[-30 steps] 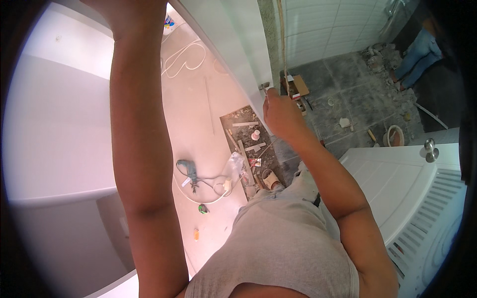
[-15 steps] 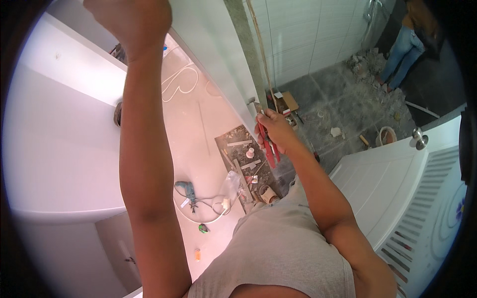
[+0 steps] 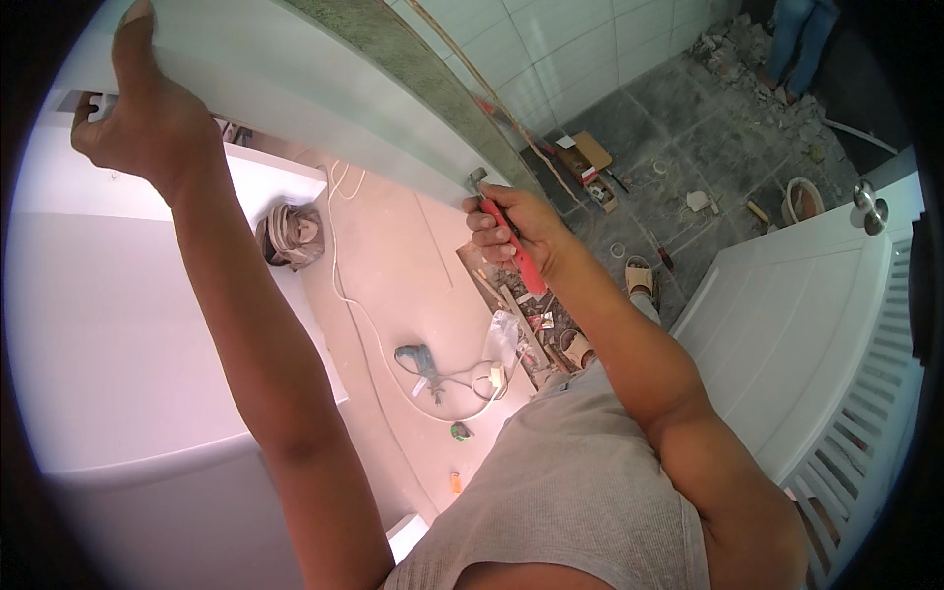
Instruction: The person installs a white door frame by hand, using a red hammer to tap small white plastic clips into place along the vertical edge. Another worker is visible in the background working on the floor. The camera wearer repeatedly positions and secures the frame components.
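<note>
My left hand (image 3: 157,128) is at the upper left, its thumb laid along the long white door frame (image 3: 324,93) and its fingers curled round the edge. My right hand (image 3: 516,226) is closed round red-handled pliers (image 3: 526,265), near the middle of the view. Their metal head points up and away, close against the lower part of the frame. Whether the jaws touch the frame I cannot tell. A rough cement strip (image 3: 413,88) runs along the frame's far side.
A corded drill (image 3: 418,364), a white cable and a green tape measure (image 3: 460,431) lie on the pale floor. Debris fills the threshold. An open cardboard box (image 3: 590,157) sits on grey tiles. A white door (image 3: 787,334) stands right; another person's legs (image 3: 798,44) are beyond, beside rubble.
My left hand has come lower and left along the frame. My right hand has shifted slightly up and left with the pliers, whose handles now look closer together. The whole view has turned.
</note>
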### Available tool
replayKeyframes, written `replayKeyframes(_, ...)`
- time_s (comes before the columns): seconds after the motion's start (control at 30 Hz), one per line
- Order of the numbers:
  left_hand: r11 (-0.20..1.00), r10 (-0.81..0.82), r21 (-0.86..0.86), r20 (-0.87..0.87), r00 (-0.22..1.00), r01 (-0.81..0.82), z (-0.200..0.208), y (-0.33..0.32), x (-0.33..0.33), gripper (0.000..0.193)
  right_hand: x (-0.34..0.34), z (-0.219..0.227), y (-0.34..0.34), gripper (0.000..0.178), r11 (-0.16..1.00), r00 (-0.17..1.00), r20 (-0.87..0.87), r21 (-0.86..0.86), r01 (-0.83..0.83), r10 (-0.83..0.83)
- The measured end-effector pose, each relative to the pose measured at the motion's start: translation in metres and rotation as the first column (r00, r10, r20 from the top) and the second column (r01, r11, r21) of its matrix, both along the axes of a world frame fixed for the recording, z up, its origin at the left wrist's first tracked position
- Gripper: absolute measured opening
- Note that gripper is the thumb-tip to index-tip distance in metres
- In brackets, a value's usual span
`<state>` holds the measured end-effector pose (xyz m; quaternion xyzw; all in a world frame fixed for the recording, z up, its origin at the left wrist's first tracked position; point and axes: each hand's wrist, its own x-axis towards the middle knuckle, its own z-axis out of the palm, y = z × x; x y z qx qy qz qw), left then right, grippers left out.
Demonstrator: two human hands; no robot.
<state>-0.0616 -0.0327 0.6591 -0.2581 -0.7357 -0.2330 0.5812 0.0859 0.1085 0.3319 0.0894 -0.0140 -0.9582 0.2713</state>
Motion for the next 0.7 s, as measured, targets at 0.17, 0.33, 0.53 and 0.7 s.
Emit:
replayKeyframes(0.17,0.875,0.311,-0.307,-0.235,0.921,-0.374,0.01,-0.018,-0.025,0.064,-0.001,0.001,0.002,0.04,0.956,1.0,-0.023,-0.292,-0.005,-0.002)
replayKeyframes(0.33,0.663,0.434,-0.394,-0.491,0.756,-0.636,0.024,-0.046,-0.048,0.059,0.0,0.0,-0.005,0.04,0.873,0.989,-0.125,-0.489,0.009,-0.08)
replayKeyframes(0.53,0.547,0.435,-0.393,-0.621,0.652,-0.739,0.031,-0.066,-0.057,0.053,0.004,0.001,0.004,0.031,0.861,0.991,-0.058,-0.503,0.074,-0.119)
replayKeyframes(0.7,0.529,0.408,-0.406,-0.648,0.643,-0.745,0.029,-0.077,-0.07,0.049,0.004,0.0,0.014,0.023,0.971,0.998,-0.051,-0.236,0.03,-0.043)
